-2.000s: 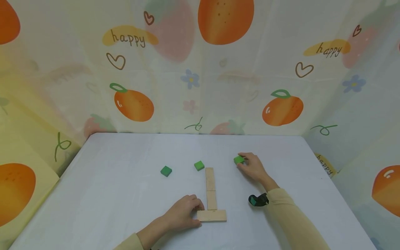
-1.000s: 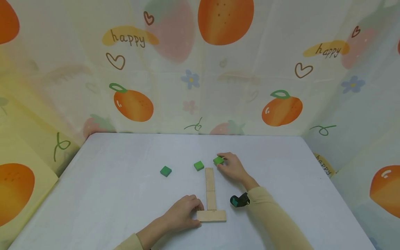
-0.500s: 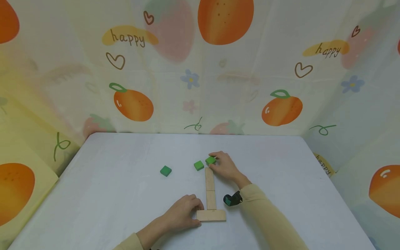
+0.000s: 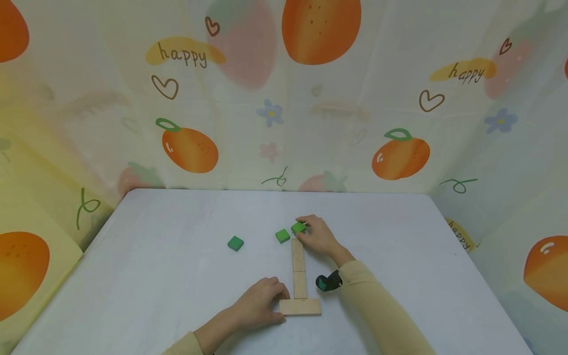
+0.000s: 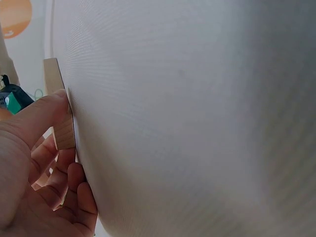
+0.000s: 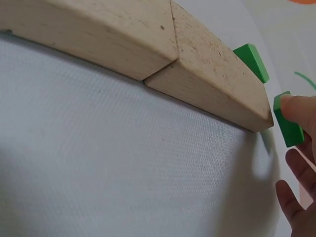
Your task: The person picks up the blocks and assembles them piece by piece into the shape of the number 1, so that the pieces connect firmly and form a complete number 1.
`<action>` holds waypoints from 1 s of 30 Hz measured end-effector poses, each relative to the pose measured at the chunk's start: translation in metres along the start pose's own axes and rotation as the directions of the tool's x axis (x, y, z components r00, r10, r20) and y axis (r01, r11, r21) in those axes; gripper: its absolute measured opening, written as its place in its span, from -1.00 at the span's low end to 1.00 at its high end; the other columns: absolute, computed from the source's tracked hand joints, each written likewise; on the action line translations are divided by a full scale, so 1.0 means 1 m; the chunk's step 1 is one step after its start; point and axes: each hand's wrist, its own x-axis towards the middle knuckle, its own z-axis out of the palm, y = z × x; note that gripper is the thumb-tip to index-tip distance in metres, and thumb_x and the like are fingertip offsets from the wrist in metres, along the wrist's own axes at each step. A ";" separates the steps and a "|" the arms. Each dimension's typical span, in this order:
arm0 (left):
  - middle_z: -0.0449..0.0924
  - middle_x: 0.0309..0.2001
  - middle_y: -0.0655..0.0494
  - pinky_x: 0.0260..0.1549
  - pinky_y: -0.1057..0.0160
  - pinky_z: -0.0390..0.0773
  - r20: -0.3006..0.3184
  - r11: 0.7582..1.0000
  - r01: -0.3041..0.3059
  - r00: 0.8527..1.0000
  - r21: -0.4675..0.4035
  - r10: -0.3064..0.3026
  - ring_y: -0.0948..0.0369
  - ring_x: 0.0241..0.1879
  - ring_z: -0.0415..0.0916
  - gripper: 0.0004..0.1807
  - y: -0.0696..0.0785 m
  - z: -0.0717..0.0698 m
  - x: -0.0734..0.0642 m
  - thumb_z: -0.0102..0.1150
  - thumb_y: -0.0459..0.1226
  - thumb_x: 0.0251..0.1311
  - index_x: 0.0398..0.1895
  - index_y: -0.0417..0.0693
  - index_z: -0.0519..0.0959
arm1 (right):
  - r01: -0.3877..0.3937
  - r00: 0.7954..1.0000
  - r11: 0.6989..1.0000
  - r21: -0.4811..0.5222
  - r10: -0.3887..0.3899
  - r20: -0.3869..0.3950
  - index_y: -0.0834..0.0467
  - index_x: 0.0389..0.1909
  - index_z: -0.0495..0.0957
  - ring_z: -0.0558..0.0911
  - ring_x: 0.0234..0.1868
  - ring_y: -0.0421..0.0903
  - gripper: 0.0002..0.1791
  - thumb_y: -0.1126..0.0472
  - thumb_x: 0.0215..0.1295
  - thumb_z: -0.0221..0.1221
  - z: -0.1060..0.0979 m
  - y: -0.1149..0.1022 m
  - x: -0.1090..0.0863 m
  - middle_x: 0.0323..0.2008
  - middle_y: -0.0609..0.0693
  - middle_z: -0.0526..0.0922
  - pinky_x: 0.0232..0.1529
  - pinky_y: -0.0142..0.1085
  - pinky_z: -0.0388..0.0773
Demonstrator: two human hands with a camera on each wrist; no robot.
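Note:
Between its thumb and fingers my right hand pinches a light green block, just past the far end of a row of two wooden blocks. In the right wrist view the thumb presses on that held green block. My left hand grips the left end of a crosswise wooden block, which lies against the near end of the row. The left wrist view has the thumb and fingers around this wooden block. A second light green block lies left of the row's far end.
A darker green block lies farther left on the white table. A black device is strapped at the right wrist. Behind the table hangs a curtain printed with fruit.
My right hand has moved left with the light green block, from the right side to the far end of the wooden row, and has nearly stopped. The left hand stays put.

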 end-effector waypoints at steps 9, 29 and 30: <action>0.39 -0.39 0.39 -0.29 0.42 0.41 -0.003 1.000 -0.009 1.000 -0.001 0.009 0.44 -0.34 0.29 -0.66 0.000 0.000 -0.001 0.43 -0.14 -0.18 -0.28 0.09 0.55 | -0.036 0.999 0.999 -0.004 0.036 0.037 0.20 0.08 0.47 0.49 0.00 0.02 -0.55 0.21 0.13 0.21 0.001 0.000 0.000 0.00 0.11 0.52 0.04 -0.13 0.42; 0.38 -0.39 0.39 -0.29 0.42 0.41 -0.019 1.000 -0.014 1.000 0.009 0.014 0.44 -0.34 0.28 -0.66 0.000 0.000 -0.002 0.43 -0.14 -0.19 -0.28 0.10 0.55 | -0.038 0.997 0.999 -0.010 0.039 0.073 0.22 0.07 0.48 0.48 0.05 0.02 -0.56 0.22 0.14 0.19 0.001 0.001 0.001 -0.01 0.11 0.54 0.12 -0.12 0.35; 0.39 -0.39 0.39 -0.30 0.42 0.41 -0.019 1.000 -0.014 1.000 0.009 0.015 0.44 -0.34 0.28 -0.66 0.000 0.000 -0.001 0.44 -0.14 -0.19 -0.28 0.10 0.55 | -0.035 0.997 0.999 -0.009 0.036 0.074 0.22 0.07 0.48 0.48 0.05 0.02 -0.56 0.22 0.14 0.19 0.000 0.001 0.001 -0.01 0.11 0.54 0.12 -0.12 0.35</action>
